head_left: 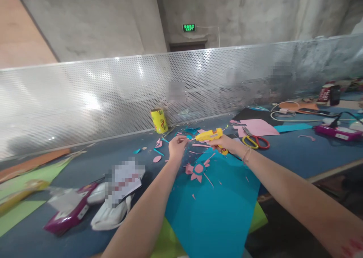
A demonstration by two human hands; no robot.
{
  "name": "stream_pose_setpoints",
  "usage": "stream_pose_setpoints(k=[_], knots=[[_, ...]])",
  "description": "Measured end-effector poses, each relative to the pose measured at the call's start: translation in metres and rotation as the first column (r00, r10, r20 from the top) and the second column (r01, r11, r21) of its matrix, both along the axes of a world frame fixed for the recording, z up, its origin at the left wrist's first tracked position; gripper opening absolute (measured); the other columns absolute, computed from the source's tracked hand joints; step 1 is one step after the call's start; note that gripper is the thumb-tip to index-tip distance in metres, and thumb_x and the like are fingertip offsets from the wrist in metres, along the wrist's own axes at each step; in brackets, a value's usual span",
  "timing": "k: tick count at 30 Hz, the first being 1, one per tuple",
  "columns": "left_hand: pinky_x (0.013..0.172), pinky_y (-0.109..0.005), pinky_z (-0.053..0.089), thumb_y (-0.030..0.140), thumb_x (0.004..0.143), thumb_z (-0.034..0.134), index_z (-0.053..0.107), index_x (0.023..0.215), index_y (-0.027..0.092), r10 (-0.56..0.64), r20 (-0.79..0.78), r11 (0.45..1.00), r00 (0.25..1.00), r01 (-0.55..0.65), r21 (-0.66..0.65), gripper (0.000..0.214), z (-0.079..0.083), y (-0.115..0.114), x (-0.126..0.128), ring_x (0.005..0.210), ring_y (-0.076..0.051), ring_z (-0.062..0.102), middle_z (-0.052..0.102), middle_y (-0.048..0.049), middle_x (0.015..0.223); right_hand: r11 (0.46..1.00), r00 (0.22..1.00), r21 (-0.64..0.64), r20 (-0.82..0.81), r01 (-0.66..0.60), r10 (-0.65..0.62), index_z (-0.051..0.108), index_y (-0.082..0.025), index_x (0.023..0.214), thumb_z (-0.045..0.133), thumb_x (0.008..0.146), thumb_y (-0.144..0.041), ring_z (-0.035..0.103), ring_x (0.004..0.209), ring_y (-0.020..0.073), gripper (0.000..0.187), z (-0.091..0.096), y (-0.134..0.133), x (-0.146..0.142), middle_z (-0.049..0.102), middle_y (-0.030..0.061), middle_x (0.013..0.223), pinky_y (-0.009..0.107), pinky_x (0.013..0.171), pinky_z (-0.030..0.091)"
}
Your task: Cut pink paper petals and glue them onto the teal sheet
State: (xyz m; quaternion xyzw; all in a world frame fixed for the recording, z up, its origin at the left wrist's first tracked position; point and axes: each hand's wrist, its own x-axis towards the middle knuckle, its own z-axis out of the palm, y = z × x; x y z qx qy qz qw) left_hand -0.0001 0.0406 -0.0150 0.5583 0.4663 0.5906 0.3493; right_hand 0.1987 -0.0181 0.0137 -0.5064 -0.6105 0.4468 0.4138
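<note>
My right hand (227, 143) grips a yellow hot glue gun (210, 135), its nozzle pointing left toward my left hand (177, 146). My left hand is closed in a pinch on a small piece that I cannot make out, held right at the gun's tip. Both hands hover over a blue table (119, 152). Below them lies a large teal paper sheet (218, 205) with a pink paper flower (197, 171) on it. Pink and teal paper scraps (157, 159) are scattered around.
Red-and-yellow scissors (256, 141) lie on pink paper (256, 127) to the right. A yellow can (159, 120) stands by the perforated metal screen (113, 95). A purple power strip (337, 132) with cables sits far right; another purple device (70, 214) and white cloth (109, 216) lie left. Green paper (25, 190) is at far left.
</note>
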Motion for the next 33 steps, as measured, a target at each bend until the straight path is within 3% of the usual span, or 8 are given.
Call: stream_pose_setpoints(k=[4, 12, 19, 26, 29, 33], knots=[[0.061, -0.026, 0.049, 0.024, 0.06, 0.064, 0.059, 0.068, 0.015, -0.045, 0.079, 0.999, 0.996, 0.046, -0.005, 0.014, 0.004, -0.005, 0.004, 0.058, -0.012, 0.06, 0.061, -0.0005, 0.058, 0.993, 0.986, 0.057, 0.123, 0.106, -0.112, 0.056, -0.018, 0.059, 0.068, 0.063, -0.03, 0.037, 0.033, 0.0066, 0.017, -0.002, 0.005, 0.001, 0.044, -0.0044, 0.04, 0.019, 0.032, 0.028], [0.062, -0.028, 0.051, 0.025, 0.066, 0.061, 0.052, 0.067, 0.016, -0.066, 0.078, 0.998, 0.995, 0.067, -0.006, 0.013, 0.009, -0.017, 0.01, 0.057, -0.013, 0.061, 0.062, -0.0007, 0.06, 0.977, 0.97, 0.162, 0.176, 0.137, -0.165, 0.055, -0.018, 0.057, 0.066, 0.064, -0.022, 0.036, 0.032, 0.0065, 0.014, -0.002, 0.007, 0.003, 0.043, -0.0043, 0.037, 0.019, 0.032, 0.028], [0.069, -0.033, 0.052, 0.02, 0.072, 0.058, 0.046, 0.072, 0.017, -0.07, 0.234, 0.993, 0.97, 0.089, -0.074, 0.012, 0.01, -0.019, 0.011, 0.061, -0.014, 0.064, 0.063, -0.0013, 0.064, 0.979, 0.948, 0.124, 0.257, 0.163, -0.19, 0.057, -0.018, 0.064, 0.066, 0.064, -0.027, 0.039, 0.033, 0.0085, 0.013, 0.001, 0.003, 0.002, 0.044, -0.0036, 0.037, 0.021, 0.034, 0.03], [0.068, -0.031, 0.053, 0.02, 0.071, 0.059, 0.046, 0.07, 0.017, -0.09, 0.214, 0.99, 0.973, 0.11, -0.083, 0.014, 0.01, -0.021, 0.012, 0.061, -0.014, 0.064, 0.064, -0.0014, 0.063, 0.986, 0.949, 0.152, 0.293, 0.069, -0.111, 0.061, -0.017, 0.084, 0.064, 0.068, -0.031, 0.04, 0.037, 0.0074, 0.022, 0.003, 0.0, 0.002, 0.044, -0.0052, 0.042, 0.019, 0.036, 0.03], [0.068, -0.031, 0.053, 0.021, 0.071, 0.06, 0.047, 0.071, 0.016, -0.144, 0.264, 0.98, 0.954, 0.174, -0.095, 0.014, 0.01, -0.022, 0.013, 0.061, -0.013, 0.064, 0.065, -0.0016, 0.063, 0.989, 0.938, 0.141, 0.336, 0.038, -0.085, 0.06, -0.016, 0.095, 0.062, 0.07, -0.031, 0.04, 0.038, 0.0065, 0.029, 0.004, -0.001, 0.002, 0.043, -0.0066, 0.044, 0.018, 0.037, 0.031], [0.07, -0.032, 0.054, 0.02, 0.071, 0.062, 0.046, 0.071, 0.016, -0.172, 0.351, 0.966, 0.921, 0.227, -0.124, 0.017, 0.01, -0.022, 0.013, 0.06, -0.013, 0.065, 0.065, -0.002, 0.064, 0.99, 0.926, 0.136, 0.367, 0.039, -0.087, 0.06, -0.016, 0.095, 0.061, 0.07, -0.03, 0.04, 0.04, 0.0064, 0.029, 0.004, -0.001, 0.002, 0.043, -0.0063, 0.045, 0.017, 0.037, 0.031]])
